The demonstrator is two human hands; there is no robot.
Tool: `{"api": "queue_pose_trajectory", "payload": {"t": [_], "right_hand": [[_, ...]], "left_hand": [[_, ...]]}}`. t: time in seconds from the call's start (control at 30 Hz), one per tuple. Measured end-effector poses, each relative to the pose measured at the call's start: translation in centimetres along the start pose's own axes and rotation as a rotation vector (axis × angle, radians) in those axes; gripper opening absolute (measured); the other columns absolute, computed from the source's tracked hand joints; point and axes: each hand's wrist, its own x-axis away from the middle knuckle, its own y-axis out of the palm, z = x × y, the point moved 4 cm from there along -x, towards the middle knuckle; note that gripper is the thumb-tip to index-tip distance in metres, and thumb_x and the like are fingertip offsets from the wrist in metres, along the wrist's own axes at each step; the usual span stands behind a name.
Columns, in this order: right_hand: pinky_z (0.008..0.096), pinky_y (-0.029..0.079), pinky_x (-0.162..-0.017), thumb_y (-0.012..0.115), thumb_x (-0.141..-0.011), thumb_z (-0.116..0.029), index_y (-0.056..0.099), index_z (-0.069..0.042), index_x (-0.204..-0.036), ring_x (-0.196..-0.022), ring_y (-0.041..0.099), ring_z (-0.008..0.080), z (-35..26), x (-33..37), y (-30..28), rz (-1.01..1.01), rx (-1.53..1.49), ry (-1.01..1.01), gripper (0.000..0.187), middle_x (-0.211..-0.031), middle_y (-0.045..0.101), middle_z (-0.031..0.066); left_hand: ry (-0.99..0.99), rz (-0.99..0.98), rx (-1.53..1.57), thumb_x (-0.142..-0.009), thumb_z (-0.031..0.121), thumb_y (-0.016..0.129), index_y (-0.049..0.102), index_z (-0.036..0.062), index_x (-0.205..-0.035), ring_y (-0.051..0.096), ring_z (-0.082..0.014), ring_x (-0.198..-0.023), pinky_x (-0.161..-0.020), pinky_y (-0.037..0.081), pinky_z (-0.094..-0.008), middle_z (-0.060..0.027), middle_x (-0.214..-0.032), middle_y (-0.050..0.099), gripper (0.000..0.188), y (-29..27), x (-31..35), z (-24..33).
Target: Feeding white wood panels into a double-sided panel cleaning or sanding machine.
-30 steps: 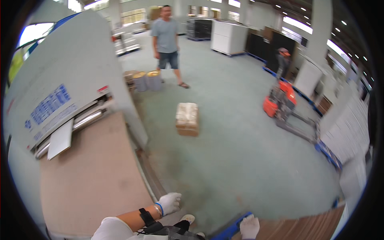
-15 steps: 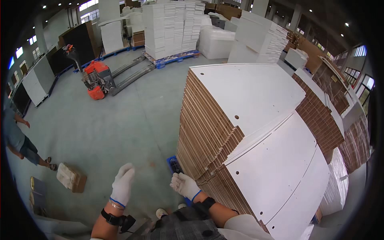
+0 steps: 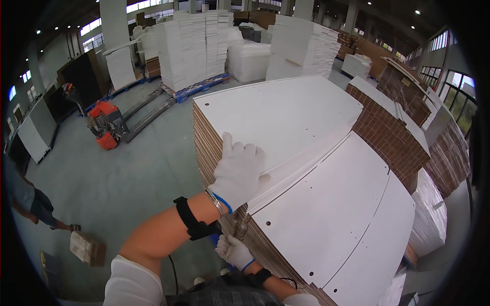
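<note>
My left hand (image 3: 239, 171), in a white knit glove, reaches across to the far stack of white panels (image 3: 286, 112). It lies over the near left edge of the top panel with its fingers stretched out. Lower down, my right hand (image 3: 235, 252), gloved too, is closed beside the brown-edged left side of the near panel stack (image 3: 337, 204). Its fingers are curled, and anything inside them is hidden. Both stacks have white faces with small dark holes, and their edges show many layers.
A red pallet truck (image 3: 107, 122) stands at the left, its forks toward a blue pallet (image 3: 201, 87) of white boards. Brown panel stacks (image 3: 385, 130) rise at the right. A person (image 3: 38, 204) is at the far left near a carton (image 3: 88, 248).
My left hand has swung right and forward from above the floor onto the far panel stack. My right hand stays low beside the near stack. The view has shifted toward the right.
</note>
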Motion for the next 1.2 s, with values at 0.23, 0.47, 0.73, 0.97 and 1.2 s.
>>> {"api": "queue_pose_trajectory", "payload": {"t": [0.23,0.47,0.73,0.97,1.2], "right_hand": [[0.0384,0.047,-0.079,0.048,-0.092,-0.024,0.052,-0.003,-0.107,-0.079,0.053,0.0208,0.1,0.0,1.2,-0.022,0.017,0.022,0.026,-0.089,0.055,0.0057],[0.0410,0.047,-0.083,0.046,-0.094,-0.027,0.053,-0.004,-0.108,-0.088,0.057,0.0240,-0.1,-1.6,4.1,-0.261,0.081,0.094,0.029,-0.094,0.059,0.0083],[0.0403,0.044,-0.088,0.041,-0.095,-0.035,0.052,-0.006,-0.109,-0.093,0.056,0.0266,0.2,-4.5,14.9,-0.273,0.279,-0.161,0.035,-0.104,0.059,0.0112],[0.0403,0.043,-0.089,0.040,-0.095,-0.035,0.052,-0.006,-0.110,-0.094,0.056,0.0266,0.5,-6.0,16.9,-0.283,0.313,-0.166,0.034,-0.105,0.059,0.0111],[0.0402,0.042,-0.090,0.040,-0.095,-0.034,0.051,-0.006,-0.112,-0.095,0.056,0.0267,0.3,-6.5,17.0,-0.261,0.337,-0.154,0.034,-0.106,0.059,0.0110]], "left_hand": [[-0.116,-0.166,-0.172,-0.079,0.046,0.059,0.053,0.0009,-0.112,0.052,-0.0304,-0.094,-0.105,0.017,-0.0571,-0.0124,-0.096,0.057,0.056,-0.3,-0.7,0.6],[-0.051,0.031,-0.178,-0.076,0.035,0.061,0.055,0.0018,-0.111,0.056,-0.0313,-0.084,-0.102,0.023,-0.0592,-0.0133,-0.088,0.059,0.049,-2.8,6.5,-0.1],[-0.263,-0.088,-0.330,-0.062,0.019,0.066,0.055,0.0040,-0.114,0.055,-0.0297,-0.080,-0.101,0.026,-0.0616,-0.0117,-0.087,0.057,0.055,-9.0,20.6,-1.2],[-0.581,-0.106,-0.546,-0.058,0.018,0.068,0.056,0.0089,-0.107,0.053,-0.0268,-0.081,-0.100,0.029,-0.0609,-0.0078,-0.088,0.054,0.051,-12.4,30.4,-1.2],[-0.653,-0.023,-0.572,-0.063,0.015,0.061,0.059,0.0084,-0.106,0.052,-0.0258,-0.075,-0.095,0.038,-0.0560,-0.0075,-0.080,0.050,0.044,-13.3,33.3,0.6]]}}
